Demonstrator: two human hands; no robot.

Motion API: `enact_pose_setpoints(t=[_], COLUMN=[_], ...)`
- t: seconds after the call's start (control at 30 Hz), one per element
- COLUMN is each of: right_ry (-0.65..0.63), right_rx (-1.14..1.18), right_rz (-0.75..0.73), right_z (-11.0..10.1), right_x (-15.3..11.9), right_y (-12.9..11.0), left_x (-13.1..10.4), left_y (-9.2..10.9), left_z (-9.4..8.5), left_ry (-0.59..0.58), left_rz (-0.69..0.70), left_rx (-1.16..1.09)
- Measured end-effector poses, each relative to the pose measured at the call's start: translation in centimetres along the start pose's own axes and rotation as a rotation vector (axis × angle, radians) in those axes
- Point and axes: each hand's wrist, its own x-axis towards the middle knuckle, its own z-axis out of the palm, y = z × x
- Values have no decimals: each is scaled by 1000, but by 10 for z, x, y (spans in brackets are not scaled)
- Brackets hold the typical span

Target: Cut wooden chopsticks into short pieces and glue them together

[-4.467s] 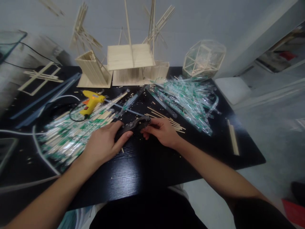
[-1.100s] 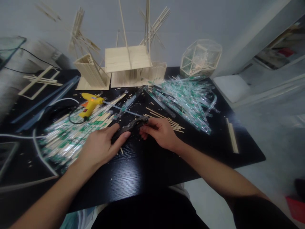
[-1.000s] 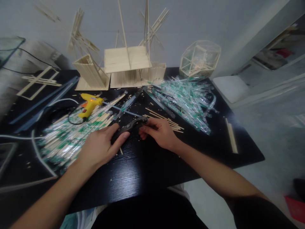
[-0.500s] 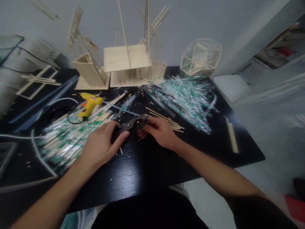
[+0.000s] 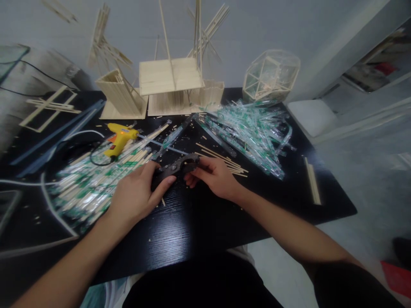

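My left hand [image 5: 136,190] is wrapped round a dark hand cutter [image 5: 175,168] with curved jaws, its thumb lying along the near side. The cutter's jaws point right, over the front middle of the black table. At the jaw end my right hand [image 5: 216,177] is closed, thumb against the fingers. A tiny pale spot shows between the jaws, perhaps a stick end; what the right fingers pinch is hidden. Several loose thin wooden sticks [image 5: 224,159] lie just behind the right hand. Left of the left hand is a pile of plastic-wrapped chopsticks [image 5: 93,184].
A yellow glue gun [image 5: 119,139] lies on the wrapped pile, its cord looping left. Empty clear wrappers [image 5: 253,132] are heaped at the right. Stick-built models [image 5: 170,77] and a faceted frame [image 5: 271,77] stand along the back. Two or so sticks [image 5: 312,182] lie near the right edge.
Both hands and the cutter keep nearly the same place and grip. Only the view has shifted very slightly.
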Motion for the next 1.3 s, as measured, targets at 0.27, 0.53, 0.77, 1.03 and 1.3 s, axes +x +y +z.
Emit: enact_pose_setpoints(t=[0.27,0.53,0.77,1.03,1.3], right_ry=[15,15,21,19,5], right_rx=[-4,-19,-40,-41,7], right_rz=[17,3,-12,10,29], right_z=[2,1,-1,0,0], right_x=[-1,0,2,0,0], right_y=[-1,0,2,0,1], left_x=[0,-1,1,-2,-3], left_y=[1,7,3,4,3], left_z=[3,4,4,3,3], left_ry=[15,-23,1,15,6], left_rz=[15,-9,0,2,-15], left_rx=[93,127,124,150,147])
